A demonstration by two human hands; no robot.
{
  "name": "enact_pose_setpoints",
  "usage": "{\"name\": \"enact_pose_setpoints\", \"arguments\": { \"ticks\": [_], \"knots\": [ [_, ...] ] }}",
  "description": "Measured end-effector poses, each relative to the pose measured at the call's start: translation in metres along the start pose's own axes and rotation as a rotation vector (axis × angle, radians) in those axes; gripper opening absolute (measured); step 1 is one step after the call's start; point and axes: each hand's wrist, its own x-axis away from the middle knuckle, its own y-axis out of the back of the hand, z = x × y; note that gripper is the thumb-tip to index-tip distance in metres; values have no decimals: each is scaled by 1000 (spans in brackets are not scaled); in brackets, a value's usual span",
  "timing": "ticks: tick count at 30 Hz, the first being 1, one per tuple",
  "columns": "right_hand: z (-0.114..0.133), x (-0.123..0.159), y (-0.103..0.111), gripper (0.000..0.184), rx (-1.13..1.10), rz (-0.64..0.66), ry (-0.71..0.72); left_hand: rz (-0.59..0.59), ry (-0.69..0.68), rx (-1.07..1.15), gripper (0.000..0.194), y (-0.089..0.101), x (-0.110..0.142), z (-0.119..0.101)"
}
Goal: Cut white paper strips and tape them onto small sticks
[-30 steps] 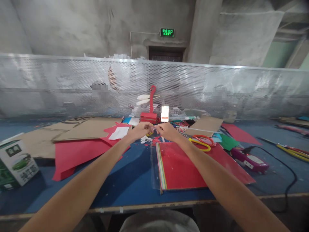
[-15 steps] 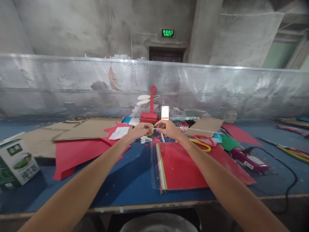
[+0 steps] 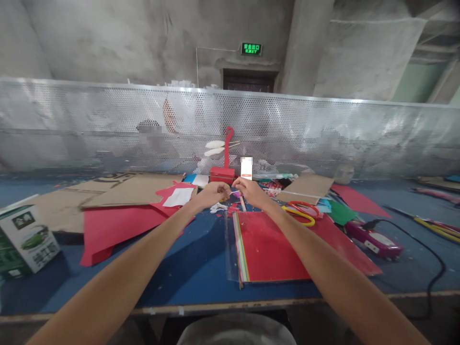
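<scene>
My left hand (image 3: 215, 193) and my right hand (image 3: 250, 192) meet over the middle of the table, fingertips closed in a pinch. Between them runs a thin white strip (image 3: 234, 192), too small to tell its kind. Below the fingers lie white loops of what looks like string (image 3: 218, 208) and red paper scraps (image 3: 234, 208). Just behind stands a red box-like piece (image 3: 222, 174) with a hooked red upright (image 3: 226, 149). A phone (image 3: 246, 167) with a lit screen is propped beyond my right hand.
Red sheets in a clear sleeve (image 3: 276, 249) lie at the front right, with scissors (image 3: 300, 214) by their far edge. Cardboard (image 3: 132, 189) and red paper (image 3: 118, 230) are on the left, near a milk carton (image 3: 32, 239). A purple device (image 3: 373, 239) with a black cable sits right.
My fingers have shifted slightly, and the white strip between them now slants a little. The view has moved marginally; other things stay in place.
</scene>
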Motion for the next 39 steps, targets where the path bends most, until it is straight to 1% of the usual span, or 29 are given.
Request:
{"name": "enact_pose_setpoints", "arguments": {
  "ticks": [3, 5, 8, 11, 14, 16, 18, 22, 27, 30, 32, 34, 37, 39],
  "knots": [
    [0, 0, 0, 21, 32, -61, -42, 3, -46, -18, 11, -2, 0, -1],
    [0, 0, 0, 20, 20, -69, -65, 10, -55, -13, 11, -3, 0, -2],
    [1, 3, 0, 25, -108, 12, -86, 8, -4, 10, 12, -1, -1, -1],
    [3, 4, -1, 25, -210, 86, -41, 4, 61, 35, 10, 2, -1, -2],
    [6, 4, -1, 15, -147, 56, 25, -3, 107, 55, 8, 3, 1, -6],
    [6, 2, -1, 11, -90, 31, 36, -9, 119, 66, 7, 3, 2, -8],
    [6, 1, 1, 14, -21, 17, 41, -12, 111, 75, 7, 1, 2, -8],
    [4, 0, 1, 25, 101, 29, 56, -6, 71, 63, 6, -1, 1, -5],
    [2, 0, -4, 36, 161, 44, 22, -21, 21, -23, 10, -1, 0, -5],
    [1, -1, -4, 43, 167, 38, 11, -9, -13, -27, 14, 0, 0, -5],
    [2, -1, -2, 47, 137, 35, 2, -1, -14, -2, 15, 0, 0, -5],
    [4, 0, 1, 45, 65, 45, -2, -8, 8, 27, 14, 0, 0, -4],
    [4, 1, 3, 29, -135, 41, -24, -28, 77, 62, 10, 2, 1, -4],
    [2, 1, 3, 25, -236, 5, -44, -38, 113, 80, 9, 2, 1, -5]
  ]
}}
